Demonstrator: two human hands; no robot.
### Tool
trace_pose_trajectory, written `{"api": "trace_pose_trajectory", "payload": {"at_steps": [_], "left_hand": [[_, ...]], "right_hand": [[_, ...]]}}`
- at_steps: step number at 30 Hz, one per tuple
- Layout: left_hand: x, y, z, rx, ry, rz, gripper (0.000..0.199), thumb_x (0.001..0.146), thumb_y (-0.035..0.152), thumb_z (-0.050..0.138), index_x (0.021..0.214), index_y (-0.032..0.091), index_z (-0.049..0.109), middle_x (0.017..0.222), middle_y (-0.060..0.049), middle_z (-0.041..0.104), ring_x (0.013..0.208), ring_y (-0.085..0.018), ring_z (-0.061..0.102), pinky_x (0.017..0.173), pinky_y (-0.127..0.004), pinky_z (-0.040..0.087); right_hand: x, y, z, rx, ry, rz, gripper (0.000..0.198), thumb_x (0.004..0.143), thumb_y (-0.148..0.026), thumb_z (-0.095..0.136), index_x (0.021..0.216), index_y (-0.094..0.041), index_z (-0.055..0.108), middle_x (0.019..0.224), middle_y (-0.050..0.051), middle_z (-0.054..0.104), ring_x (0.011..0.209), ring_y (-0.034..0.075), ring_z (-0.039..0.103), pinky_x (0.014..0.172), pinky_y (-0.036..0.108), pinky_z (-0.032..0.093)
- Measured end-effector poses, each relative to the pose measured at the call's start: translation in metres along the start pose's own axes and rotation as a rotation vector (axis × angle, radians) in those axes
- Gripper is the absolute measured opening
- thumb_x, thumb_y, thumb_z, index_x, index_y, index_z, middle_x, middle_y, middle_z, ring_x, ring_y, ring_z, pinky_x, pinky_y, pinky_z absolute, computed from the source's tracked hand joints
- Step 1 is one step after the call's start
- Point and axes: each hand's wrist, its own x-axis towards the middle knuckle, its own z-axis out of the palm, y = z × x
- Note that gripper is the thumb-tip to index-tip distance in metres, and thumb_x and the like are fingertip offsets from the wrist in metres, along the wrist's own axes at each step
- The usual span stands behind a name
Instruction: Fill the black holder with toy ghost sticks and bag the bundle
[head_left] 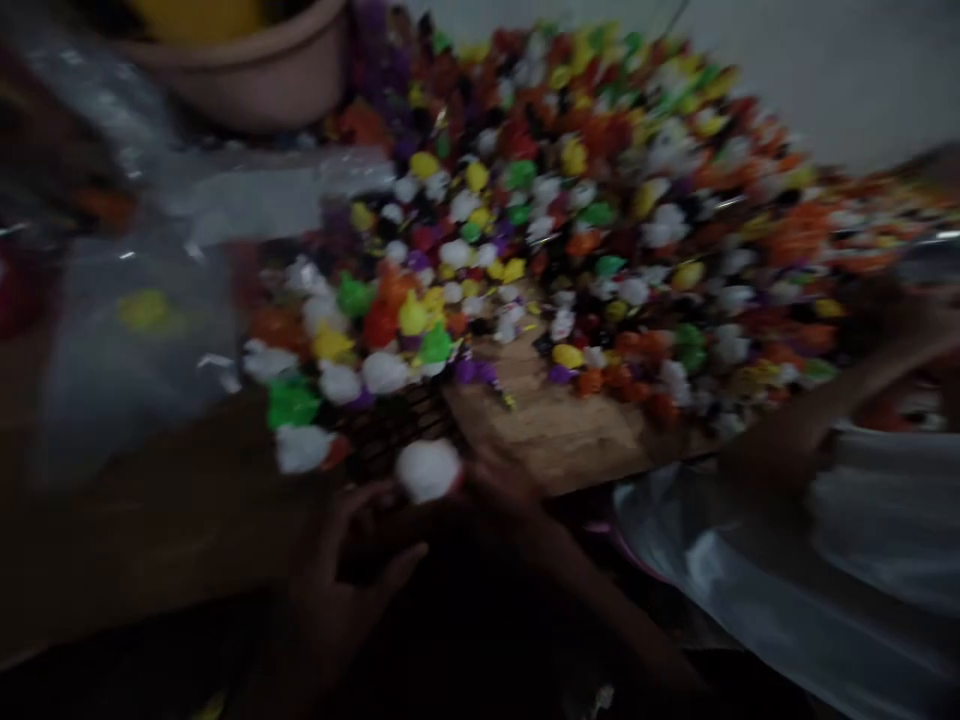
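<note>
A white pompom (427, 470) sits at the near edge of the work surface, low in the middle of the view, between the person's two hands. The right hand (499, 480) touches it from the right side, and its fingertips seem to pinch it, though the picture is dark and blurred and the hold cannot be told for certain. The left hand (341, 575) is just below and to the left of the pompom, fingers spread and curled loosely around nothing that shows; it appears not to grasp anything.

Just behind the pompom lies a dark mesh grid (390, 425), and beside it to the right a wooden board (559, 430), its near part bare. Over the rest of the board spreads a great heap of pompoms (600, 210) in white, yellow, orange, red, green, purple and black, packed closely and reaching to the far right of the view. A smaller cluster at the near left of the heap, above the mesh, holds larger-looking green, white and orange ones.

At the top left stands a pinkish round basin (247, 70) with something yellow inside it; what that is cannot be told. Below the basin, clear plastic bags (135, 330) lie crumpled at the left, and one shows a yellowish patch through its wall. At the right, another person's arm (817, 410) reaches across toward the heap, above a pale shiny plastic sheet (787, 590) that fills the lower right corner.
</note>
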Motion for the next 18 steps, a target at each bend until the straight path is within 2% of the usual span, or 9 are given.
{"api": "trace_pose_trajectory", "payload": {"at_steps": [1,2,4,6,8,10,13,15,18], "left_hand": [[0.005,0.002,0.007,-0.087,-0.030,-0.030,0.048,0.084,0.052,0.070,0.124,0.027,0.061,0.103,-0.005,0.074,0.082,-0.024,0.074,0.067,-0.033,0.064],[0.012,0.003,0.014,-0.179,-0.036,-0.050,0.053,0.085,0.052,0.070,0.130,0.027,0.058,0.108,-0.006,0.074,0.086,-0.024,0.074,0.066,-0.033,0.065],[0.026,0.007,0.027,-0.296,-0.020,-0.042,0.048,0.086,0.047,0.070,0.129,0.028,0.059,0.117,-0.005,0.072,0.096,-0.024,0.074,0.076,-0.032,0.065],[0.036,0.011,0.034,-0.260,-0.025,0.015,0.037,0.085,0.044,0.072,0.117,0.026,0.065,0.112,-0.003,0.072,0.098,-0.023,0.073,0.084,-0.032,0.064],[0.038,0.015,0.032,-0.178,-0.045,0.034,0.031,0.086,0.045,0.071,0.109,0.024,0.068,0.106,-0.004,0.074,0.094,-0.022,0.073,0.084,-0.030,0.063],[0.031,0.022,0.022,-0.140,-0.055,-0.006,0.038,0.088,0.049,0.068,0.115,0.022,0.067,0.109,-0.006,0.075,0.096,-0.022,0.074,0.082,-0.029,0.062],[0.016,0.028,-0.001,-0.088,-0.092,-0.074,0.058,0.086,0.055,0.071,0.132,0.022,0.060,0.123,-0.008,0.072,0.106,-0.022,0.072,0.090,-0.030,0.061],[0.009,0.021,-0.017,-0.025,-0.065,-0.117,0.048,0.089,0.049,0.069,0.129,0.024,0.063,0.111,-0.004,0.077,0.097,-0.018,0.074,0.086,-0.026,0.060],[0.008,-0.007,-0.043,0.061,0.086,-0.265,0.024,0.095,0.037,0.062,0.112,0.024,0.071,0.098,0.000,0.078,0.088,-0.014,0.074,0.084,-0.024,0.059]], "right_hand": [[0.002,-0.002,0.002,0.091,-0.017,-0.062,0.011,0.094,-0.027,0.051,0.093,-0.023,0.061,0.079,0.002,0.063,0.062,0.014,0.058,0.052,0.025,0.049],[0.004,-0.002,0.001,0.116,-0.064,-0.052,0.014,0.096,-0.027,0.050,0.102,-0.023,0.062,0.085,0.003,0.065,0.066,0.014,0.060,0.056,0.026,0.051],[0.006,-0.001,-0.010,0.144,-0.132,-0.015,0.020,0.098,-0.025,0.050,0.115,-0.025,0.061,0.096,0.005,0.068,0.073,0.016,0.065,0.061,0.027,0.055],[0.004,-0.001,-0.026,0.149,-0.176,0.068,0.028,0.097,-0.019,0.051,0.122,-0.029,0.060,0.106,0.005,0.071,0.082,0.017,0.069,0.068,0.027,0.058],[0.002,-0.004,-0.041,0.229,-0.146,0.132,0.031,0.096,-0.018,0.054,0.122,-0.033,0.063,0.107,0.003,0.073,0.087,0.018,0.072,0.075,0.027,0.061],[0.001,-0.007,-0.051,0.362,-0.041,0.205,0.023,0.096,-0.026,0.058,0.114,-0.036,0.068,0.101,0.000,0.075,0.087,0.021,0.073,0.077,0.031,0.063],[0.010,-0.008,-0.049,0.557,0.144,0.383,0.012,0.092,-0.039,0.066,0.100,-0.033,0.072,0.091,0.000,0.075,0.080,0.022,0.073,0.068,0.035,0.063],[0.021,-0.008,-0.039,0.579,0.191,0.469,0.015,0.091,-0.041,0.068,0.100,-0.029,0.071,0.088,0.001,0.073,0.072,0.019,0.069,0.060,0.031,0.059],[0.043,-0.015,-0.024,0.446,0.217,0.371,0.016,0.091,-0.040,0.068,0.100,-0.027,0.071,0.087,0.002,0.072,0.073,0.019,0.068,0.062,0.032,0.058]]}}
